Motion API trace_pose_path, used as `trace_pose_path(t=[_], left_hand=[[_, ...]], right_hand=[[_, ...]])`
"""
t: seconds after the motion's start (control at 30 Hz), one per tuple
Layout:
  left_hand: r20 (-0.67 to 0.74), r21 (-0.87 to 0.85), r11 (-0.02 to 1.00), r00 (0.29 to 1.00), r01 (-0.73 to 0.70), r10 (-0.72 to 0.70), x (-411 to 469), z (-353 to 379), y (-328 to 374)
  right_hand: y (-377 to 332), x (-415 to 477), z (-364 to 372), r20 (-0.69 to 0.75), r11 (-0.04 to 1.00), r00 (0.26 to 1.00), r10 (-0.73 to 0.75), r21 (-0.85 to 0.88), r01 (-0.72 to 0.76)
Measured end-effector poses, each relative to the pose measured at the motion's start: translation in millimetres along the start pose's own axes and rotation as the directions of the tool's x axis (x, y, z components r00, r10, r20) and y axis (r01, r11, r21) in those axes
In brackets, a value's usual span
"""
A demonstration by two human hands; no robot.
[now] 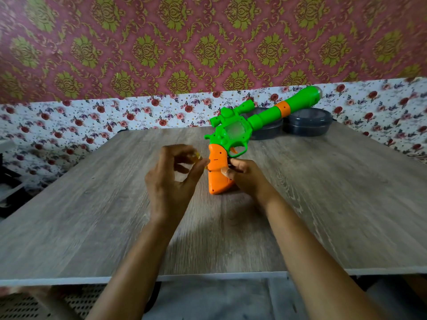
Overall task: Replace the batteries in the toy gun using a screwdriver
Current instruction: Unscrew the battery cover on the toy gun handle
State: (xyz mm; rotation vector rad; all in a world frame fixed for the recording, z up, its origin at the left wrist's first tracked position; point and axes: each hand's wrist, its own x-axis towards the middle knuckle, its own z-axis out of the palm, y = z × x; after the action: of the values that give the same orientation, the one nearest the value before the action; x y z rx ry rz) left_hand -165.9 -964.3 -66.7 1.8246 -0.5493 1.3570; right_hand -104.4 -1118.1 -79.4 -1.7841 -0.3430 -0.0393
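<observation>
A green toy gun with an orange grip stands tilted on the wooden table, barrel pointing up to the far right. My right hand holds the orange grip from the right side. My left hand is just left of the grip, fingers pinched on a small yellow-handled screwdriver whose tip touches the grip's left side. The screwdriver is mostly hidden by my fingers and blurred.
Two dark round lidded containers sit at the table's far right, behind the gun's barrel. A flowered cloth covers the surface behind the table. The table's near edge runs below my forearms.
</observation>
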Motion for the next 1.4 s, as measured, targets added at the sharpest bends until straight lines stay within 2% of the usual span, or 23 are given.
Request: trace_pose_path(t=[0.17,0.63,0.83,1.03,1.2,1.4], left_hand=[[-0.025,0.064,0.998,1.0,-0.014,0.016,1.3,0.1,0.6],[0.106,-0.069,0.997,0.994,-0.025,0.032,0.2,-0.7,0.2],[0.078,-0.054,0.998,0.996,-0.028,0.032,0.4,0.9,-3.2],[-0.014,-0.037,0.999,1.0,0.011,-0.012,0.1,0.3,-3.3],[0.045,-0.093,0.99,0.994,0.104,-0.1,-0.7,2.9,1.4],[0.092,-0.135,0.988,0.994,0.069,-0.057,1.0,3.1,-3.6]], right_hand=[[-0.5,-0.2,-0.4,0.02,1.0,1.0,0.011,0.01,-0.011],[-0.3,-1.7,-2.1,0.002,0.998,0.999,0.042,0.041,-0.042],[-0.9,0.0,-1.6,-0.011,1.0,1.0,0.027,0.001,-0.027],[0.7,0.8,0.4,0.0,1.0,1.0,0.029,0.007,-0.029],[-0.8,0.2,2.1,0.021,1.0,1.0,0.018,0.001,-0.018],[-1.4,-1.8,0.9,0.027,1.0,0.999,0.024,0.014,-0.024]])
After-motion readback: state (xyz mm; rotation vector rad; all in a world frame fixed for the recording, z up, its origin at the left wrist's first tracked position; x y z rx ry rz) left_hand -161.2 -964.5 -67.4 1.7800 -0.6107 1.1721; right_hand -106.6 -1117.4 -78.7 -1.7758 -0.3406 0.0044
